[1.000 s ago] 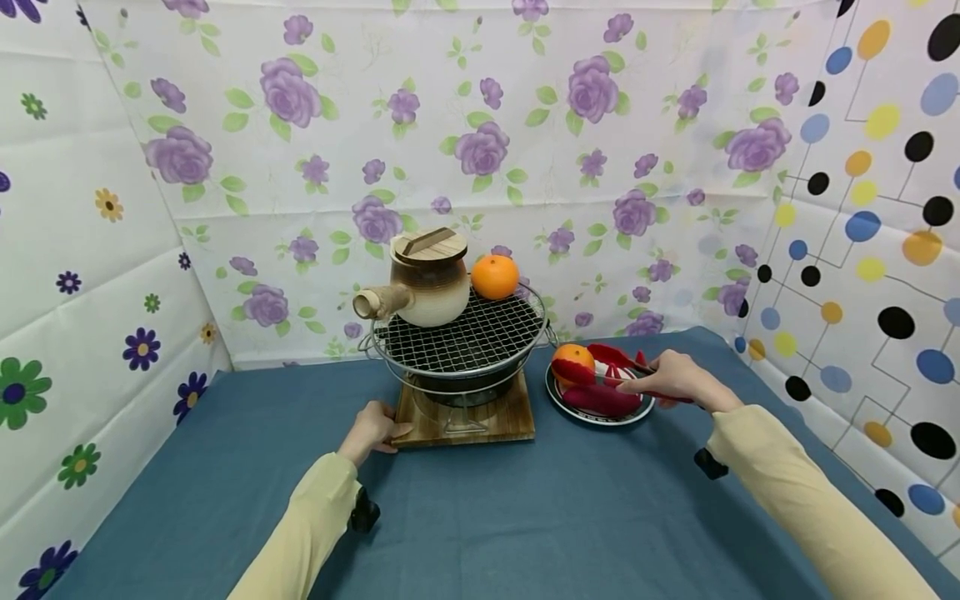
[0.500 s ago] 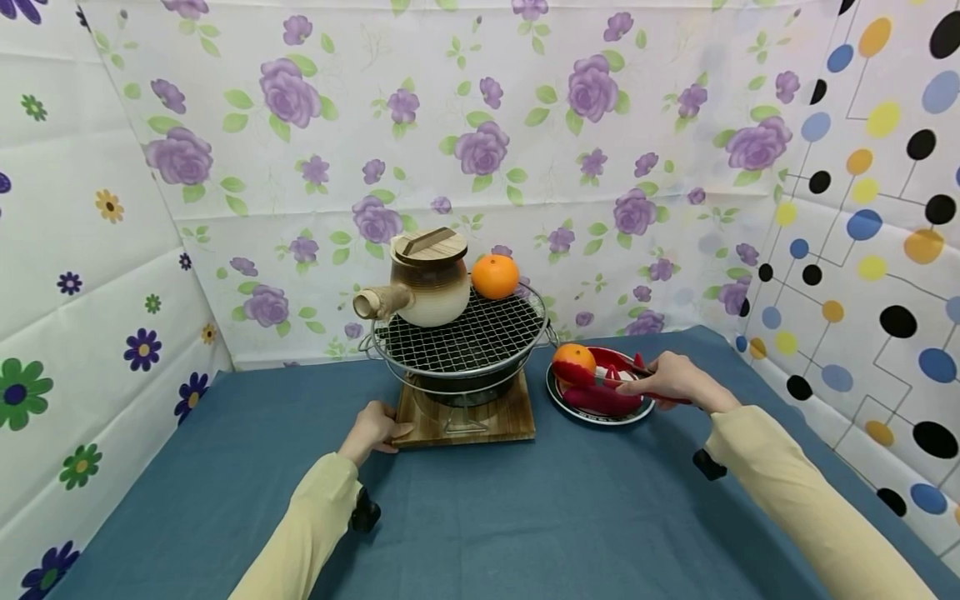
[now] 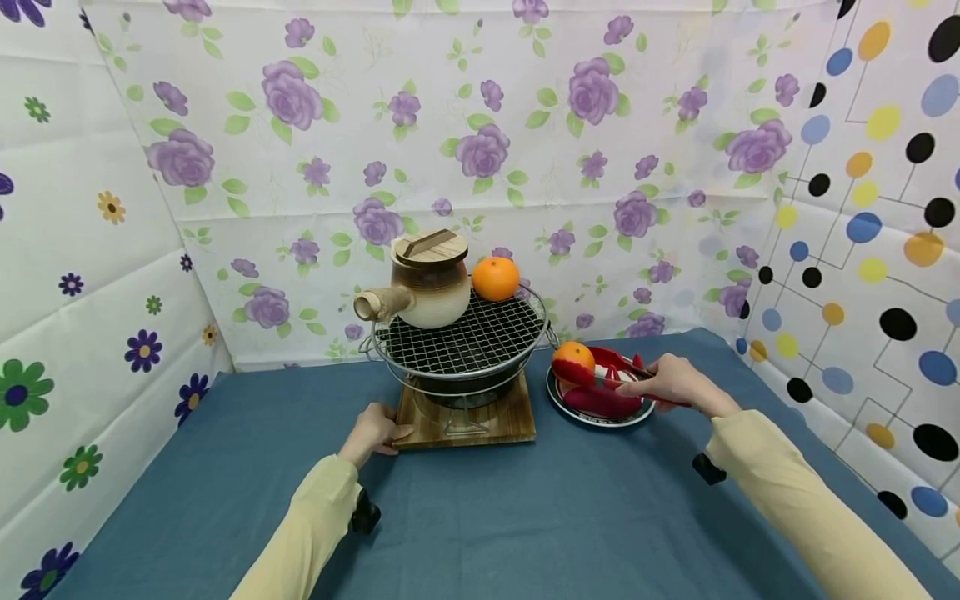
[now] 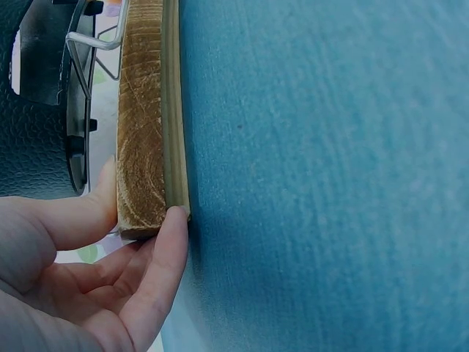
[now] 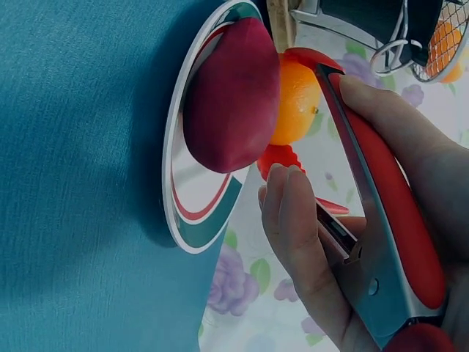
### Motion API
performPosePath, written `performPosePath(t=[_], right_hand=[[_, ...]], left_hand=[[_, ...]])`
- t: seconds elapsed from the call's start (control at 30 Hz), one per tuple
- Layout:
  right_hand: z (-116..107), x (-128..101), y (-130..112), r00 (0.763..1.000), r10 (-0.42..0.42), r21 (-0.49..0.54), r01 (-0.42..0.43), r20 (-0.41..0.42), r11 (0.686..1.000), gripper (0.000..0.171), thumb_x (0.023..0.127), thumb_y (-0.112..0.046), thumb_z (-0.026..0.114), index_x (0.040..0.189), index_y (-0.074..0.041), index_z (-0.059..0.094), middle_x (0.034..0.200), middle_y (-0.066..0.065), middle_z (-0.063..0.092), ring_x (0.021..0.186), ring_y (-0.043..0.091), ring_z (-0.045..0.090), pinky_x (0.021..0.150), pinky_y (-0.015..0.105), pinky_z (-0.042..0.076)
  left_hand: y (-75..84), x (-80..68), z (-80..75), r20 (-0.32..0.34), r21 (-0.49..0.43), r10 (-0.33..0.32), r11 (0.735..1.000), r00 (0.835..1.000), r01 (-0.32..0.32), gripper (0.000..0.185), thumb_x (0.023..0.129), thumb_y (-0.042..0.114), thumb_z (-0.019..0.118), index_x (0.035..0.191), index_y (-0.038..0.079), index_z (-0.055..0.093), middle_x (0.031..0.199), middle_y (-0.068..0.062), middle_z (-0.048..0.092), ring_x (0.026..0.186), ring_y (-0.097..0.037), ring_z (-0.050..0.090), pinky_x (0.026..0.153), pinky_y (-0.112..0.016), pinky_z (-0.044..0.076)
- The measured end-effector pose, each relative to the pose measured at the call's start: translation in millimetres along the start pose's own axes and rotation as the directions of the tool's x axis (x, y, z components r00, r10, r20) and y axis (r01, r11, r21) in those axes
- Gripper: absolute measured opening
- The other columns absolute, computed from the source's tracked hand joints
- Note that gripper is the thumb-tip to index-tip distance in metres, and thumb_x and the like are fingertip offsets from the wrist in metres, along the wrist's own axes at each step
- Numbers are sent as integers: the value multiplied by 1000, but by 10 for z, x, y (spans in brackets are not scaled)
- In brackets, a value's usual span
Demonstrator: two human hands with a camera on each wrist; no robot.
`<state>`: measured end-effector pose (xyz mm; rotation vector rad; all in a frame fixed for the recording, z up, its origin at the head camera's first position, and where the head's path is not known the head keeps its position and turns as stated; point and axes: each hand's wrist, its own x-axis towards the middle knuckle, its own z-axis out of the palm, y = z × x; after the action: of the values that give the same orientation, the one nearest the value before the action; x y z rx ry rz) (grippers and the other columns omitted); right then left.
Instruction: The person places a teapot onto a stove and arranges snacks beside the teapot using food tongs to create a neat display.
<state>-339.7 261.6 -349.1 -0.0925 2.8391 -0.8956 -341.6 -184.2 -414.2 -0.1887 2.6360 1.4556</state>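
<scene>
From the head view, the left hand (image 3: 372,431) holds the front left corner of the wooden board (image 3: 501,420) under the grill stove (image 3: 457,343). Right of the board, the right hand (image 3: 670,379) grips red tongs (image 3: 600,372) around an orange (image 3: 573,361) on the plate (image 3: 592,416).

At the left wrist, thumb and fingers (image 4: 163,264) pinch the board's (image 4: 143,125) corner on the blue counter (image 4: 330,176).

At the right wrist, the right hand's grip (image 5: 396,213) is curled round the tongs (image 5: 381,198), whose tips flank the orange (image 5: 297,99) beside a dark red fruit (image 5: 233,99) on the plate (image 5: 192,229).
</scene>
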Motion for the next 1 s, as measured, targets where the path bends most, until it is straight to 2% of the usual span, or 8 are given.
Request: performPosePath(t=[0.1,0.23,0.37,0.5,0.63,0.73,1.0], right_hand=[[-15,-6,-5,1000,-2,2,2,-8,1000,50,72,-54,69,72,-5,58,50,3,46,47,18,56,51,31,45],[-48,-16,-11,1000,-3,-1,3,-16,1000,51,72,-55,68,70,-5,56,51,5,48,49,18,56,51,32,44],[-73,-30,-12,1000,-5,0,5,-20,1000,53,72,-57,67,68,-6,55,53,7,52,50,19,57,50,30,44],[-96,-46,-10,1000,-7,-10,7,-23,1000,55,70,-60,66,70,-6,56,54,7,54,50,18,57,49,30,44],[-130,-50,0,999,-14,-38,13,-30,999,58,70,-62,65,75,-4,59,55,6,56,48,18,55,45,28,40],[-157,-56,7,999,-11,-39,10,-36,999,58,71,-61,65,78,-4,60,56,5,57,50,17,56,46,28,40],[-223,-97,25,998,12,1,-12,-60,1000,55,71,-59,66,81,-5,62,57,7,58,53,18,59,51,32,45]], left_hand=[[-3,7,0,1,4,-4,1000,1000,4,25,82,3,67,97,-12,56,73,-15,46,58,-22,53,54,-34,55],[-9,17,1,3,6,-2,1000,1000,2,26,82,2,67,99,-13,55,73,-16,46,60,-22,53,54,-34,55],[-12,15,10,3,-2,1,1000,1000,-1,17,82,2,67,82,-8,53,69,-14,45,56,-21,52,53,-34,55],[-17,12,17,5,-16,4,1000,1000,-4,26,81,2,67,69,1,45,64,-12,45,53,-19,51,53,-35,55],[-23,11,11,4,-12,10,1000,1000,-10,17,81,2,67,78,-6,53,68,-14,47,54,-20,52,53,-35,55],[-17,13,3,3,-1,12,1000,1000,-12,18,81,2,67,88,-11,57,70,-15,48,55,-21,53,53,-34,55],[-5,2,1,3,-2,15,1000,1000,-15,22,81,2,68,93,-12,57,70,-15,47,55,-20,51,54,-35,55]])
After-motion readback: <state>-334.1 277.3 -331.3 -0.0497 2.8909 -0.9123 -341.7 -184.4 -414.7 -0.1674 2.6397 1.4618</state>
